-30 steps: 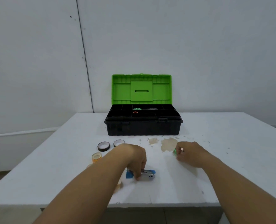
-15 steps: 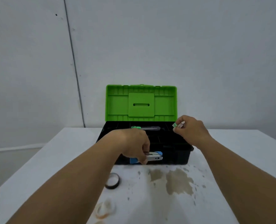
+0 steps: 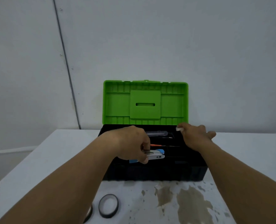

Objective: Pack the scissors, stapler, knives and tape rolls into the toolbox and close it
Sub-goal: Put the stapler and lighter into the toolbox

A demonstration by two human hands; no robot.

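The toolbox (image 3: 155, 172) sits open on the bench (image 3: 28, 159), and its green lid (image 3: 145, 102) stands upright at the back, so nothing gets in from behind, only from the top or front. Over the tray, the left hand (image 3: 132, 144) and the stapler (image 3: 153, 155) it grips fill the front-left part, and the right hand (image 3: 193, 136) covers the right rear corner. A knife (image 3: 159, 134) and a thin orange-handled tool (image 3: 158, 145) lie across the middle compartments. The front-right part looks free. On the bench, a dark tape roll (image 3: 108, 205) lies near the left forearm; the right side past the stains is bare.
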